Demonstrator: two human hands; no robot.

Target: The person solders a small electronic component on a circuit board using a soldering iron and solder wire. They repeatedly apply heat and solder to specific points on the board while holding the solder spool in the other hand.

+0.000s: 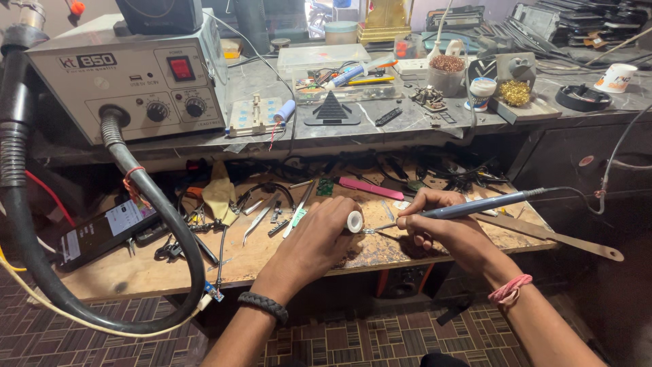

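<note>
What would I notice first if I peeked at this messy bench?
Probably the two hands in the middle: the right hand holds a blue pen-shaped soldering iron, and the left hand pinches a small white spool beside its tip. Next, the thick black ribbed hose looping down from the grey box-shaped machine with knobs at upper left.

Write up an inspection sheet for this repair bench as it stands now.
Surface: worn wooden bench top, scorched near the hands.
Job's things: blue-handled soldering iron in right hand; small white solder spool in left hand.
Clutter: steel tweezers, black phone, pink flat tool.
Grippers: both hands closed on their tools.
Cables: thick black hose from grey rework station; iron's lead runs right.
Surroundings: marble shelf with clear plastic box; patterned floor.
</note>
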